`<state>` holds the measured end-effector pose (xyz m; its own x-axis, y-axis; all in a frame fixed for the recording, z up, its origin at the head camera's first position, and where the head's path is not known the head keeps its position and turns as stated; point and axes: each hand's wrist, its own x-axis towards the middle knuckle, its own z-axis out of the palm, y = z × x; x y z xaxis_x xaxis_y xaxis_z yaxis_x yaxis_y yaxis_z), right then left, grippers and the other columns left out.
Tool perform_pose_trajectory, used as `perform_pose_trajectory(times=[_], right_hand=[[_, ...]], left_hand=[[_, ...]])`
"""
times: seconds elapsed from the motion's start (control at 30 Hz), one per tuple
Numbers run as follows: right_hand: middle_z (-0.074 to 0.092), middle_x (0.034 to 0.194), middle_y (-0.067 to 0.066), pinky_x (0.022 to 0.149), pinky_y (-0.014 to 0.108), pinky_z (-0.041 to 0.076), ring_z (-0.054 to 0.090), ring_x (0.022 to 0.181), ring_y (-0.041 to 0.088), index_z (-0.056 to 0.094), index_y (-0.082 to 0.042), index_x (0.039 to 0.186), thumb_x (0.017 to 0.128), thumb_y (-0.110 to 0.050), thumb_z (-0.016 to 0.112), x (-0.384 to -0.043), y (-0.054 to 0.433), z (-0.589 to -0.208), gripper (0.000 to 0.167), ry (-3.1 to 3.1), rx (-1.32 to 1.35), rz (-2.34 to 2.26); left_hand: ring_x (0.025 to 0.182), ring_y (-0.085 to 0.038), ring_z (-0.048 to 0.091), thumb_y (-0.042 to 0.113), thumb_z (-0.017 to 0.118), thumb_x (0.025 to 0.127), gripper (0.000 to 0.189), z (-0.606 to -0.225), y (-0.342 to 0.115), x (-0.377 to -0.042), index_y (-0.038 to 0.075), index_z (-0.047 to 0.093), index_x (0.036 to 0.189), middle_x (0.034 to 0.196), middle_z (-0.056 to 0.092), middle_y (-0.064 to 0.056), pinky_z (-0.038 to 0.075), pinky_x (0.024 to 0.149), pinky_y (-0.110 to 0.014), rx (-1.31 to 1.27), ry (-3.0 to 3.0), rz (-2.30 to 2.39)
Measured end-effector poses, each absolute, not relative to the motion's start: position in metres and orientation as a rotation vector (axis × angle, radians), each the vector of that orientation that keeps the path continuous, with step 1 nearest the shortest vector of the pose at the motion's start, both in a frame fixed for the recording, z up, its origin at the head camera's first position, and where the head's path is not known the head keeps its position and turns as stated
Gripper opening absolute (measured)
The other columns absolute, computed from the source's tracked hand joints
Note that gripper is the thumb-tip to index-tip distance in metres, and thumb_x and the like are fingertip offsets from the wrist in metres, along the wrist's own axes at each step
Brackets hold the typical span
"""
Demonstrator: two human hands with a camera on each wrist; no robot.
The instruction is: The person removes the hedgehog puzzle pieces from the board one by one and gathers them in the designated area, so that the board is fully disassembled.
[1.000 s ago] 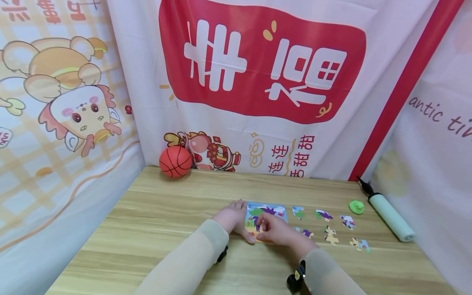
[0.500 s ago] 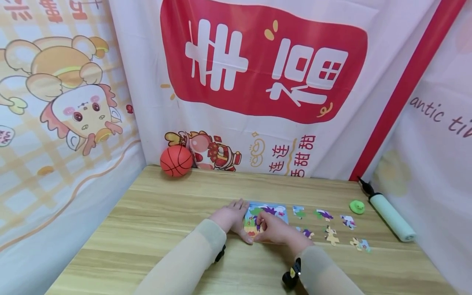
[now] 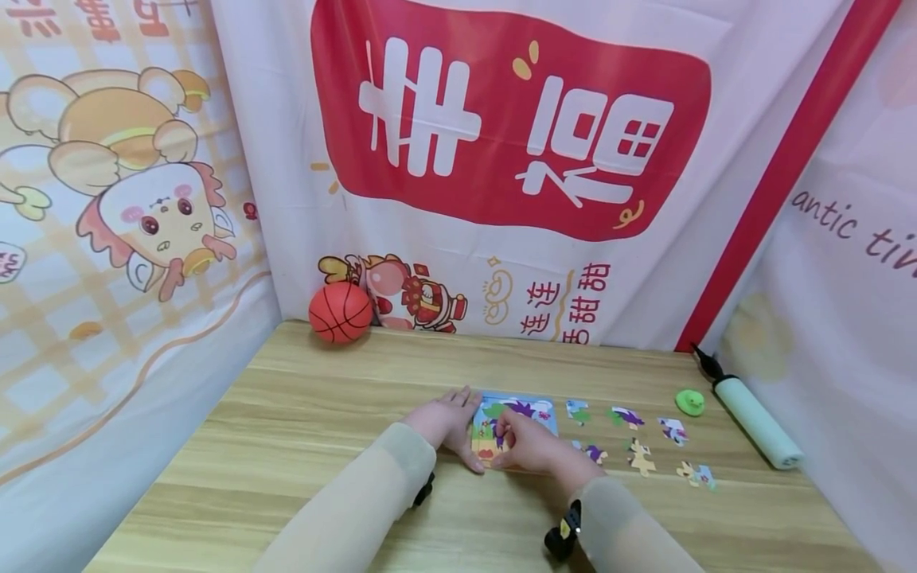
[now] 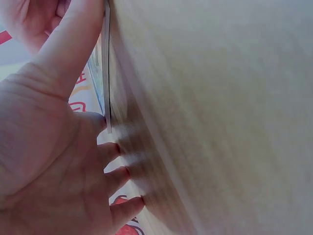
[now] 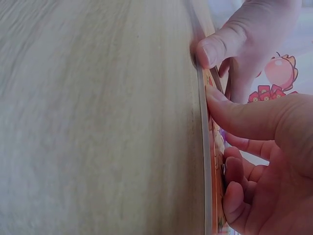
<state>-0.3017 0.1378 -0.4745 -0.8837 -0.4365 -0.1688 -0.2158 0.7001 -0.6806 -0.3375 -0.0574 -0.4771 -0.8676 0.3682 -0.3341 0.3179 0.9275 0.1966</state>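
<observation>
A square, colourful jigsaw puzzle board with a blue upper border lies on the wooden table. My left hand rests along its left side, fingers extended; in the left wrist view the fingertips reach the table beside the board's edge. Over the board's lower part is my right hand. Its thumb presses on the board near the front edge, close to the left thumb, while the other fingers bend loosely above the picture. No loose piece shows between them. The covered part of the picture is hidden.
Several loose puzzle pieces lie in two rows right of the board. Beyond them are a small green toy and a pale green hand pump. A red toy basketball sits at the back left against the printed cloth.
Both hands and the board have slid very slightly left in the head view. The right thumb stays near the board's front edge; the loose pieces keep their layout.
</observation>
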Motion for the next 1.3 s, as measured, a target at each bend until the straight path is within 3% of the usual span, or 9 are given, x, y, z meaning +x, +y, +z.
perform_pose_trajectory(times=[0.17, 0.5, 0.77, 0.93, 1.1, 1.3], right_hand=[[0.054, 0.085, 0.007, 0.066, 0.035, 0.042, 0.051, 0.076, 0.022, 0.054, -0.012, 0.105, 0.079, -0.018, 0.085, -0.302, 0.137, -0.474, 0.04, 2.584, -0.506, -0.982], [0.054, 0.088, 0.005, 0.068, 0.036, 0.043, 0.051, 0.079, 0.022, 0.052, -0.011, 0.104, 0.077, -0.016, 0.087, -0.303, 0.137, -0.475, 0.045, 2.599, -0.529, -0.999], [0.056, 0.086, 0.005, 0.066, 0.032, 0.044, 0.052, 0.079, 0.021, 0.058, -0.007, 0.096, 0.091, -0.007, 0.072, -0.304, 0.142, -0.476, 0.015, 2.528, -0.571, -1.215], [0.058, 0.083, 0.008, 0.061, 0.029, 0.046, 0.054, 0.073, 0.02, 0.059, -0.002, 0.093, 0.094, -0.003, 0.065, -0.302, 0.148, -0.475, 0.006, 2.425, -0.608, -1.37], [0.06, 0.083, 0.008, 0.06, 0.028, 0.047, 0.056, 0.069, 0.021, 0.058, -0.001, 0.096, 0.099, -0.01, 0.06, -0.302, 0.16, -0.477, 0.01, 2.274, -0.47, -1.534], [0.058, 0.085, 0.01, 0.064, 0.033, 0.047, 0.053, 0.071, 0.022, 0.058, 0.003, 0.101, 0.101, -0.016, 0.058, -0.296, 0.194, -0.461, 0.019, 2.23, -0.418, -1.582]], left_hand=[[0.149, -0.028, 0.008, 0.08, 0.079, 0.044, 0.144, -0.487, -0.056, -0.345, 0.024, 0.015, 0.16, 0.165, 0.008, -0.005, 0.018, 0.117, -0.046, 0.481, 2.726, 0.191], [0.149, -0.03, 0.008, 0.08, 0.078, 0.044, 0.143, -0.481, -0.056, -0.342, 0.024, 0.015, 0.16, 0.165, 0.006, -0.005, 0.017, 0.117, -0.048, 0.476, 2.713, 0.185], [0.149, -0.025, 0.008, 0.081, 0.077, 0.046, 0.142, -0.462, -0.058, -0.329, 0.024, 0.015, 0.16, 0.165, 0.007, -0.004, 0.017, 0.117, -0.046, 0.459, 2.698, 0.184], [0.149, -0.026, 0.006, 0.081, 0.077, 0.045, 0.143, -0.468, -0.056, -0.334, 0.025, 0.013, 0.16, 0.165, 0.006, -0.003, 0.016, 0.118, -0.046, 0.446, 2.692, 0.181], [0.15, -0.027, 0.005, 0.08, 0.078, 0.042, 0.145, -0.475, -0.056, -0.337, 0.026, 0.013, 0.16, 0.165, 0.005, -0.003, 0.016, 0.118, -0.047, 0.451, 2.699, 0.211], [0.15, -0.027, 0.006, 0.072, 0.082, 0.053, 0.137, -0.459, -0.054, -0.324, 0.021, 0.015, 0.16, 0.165, 0.007, -0.006, 0.014, 0.118, -0.044, 0.458, 2.7, 0.226]])
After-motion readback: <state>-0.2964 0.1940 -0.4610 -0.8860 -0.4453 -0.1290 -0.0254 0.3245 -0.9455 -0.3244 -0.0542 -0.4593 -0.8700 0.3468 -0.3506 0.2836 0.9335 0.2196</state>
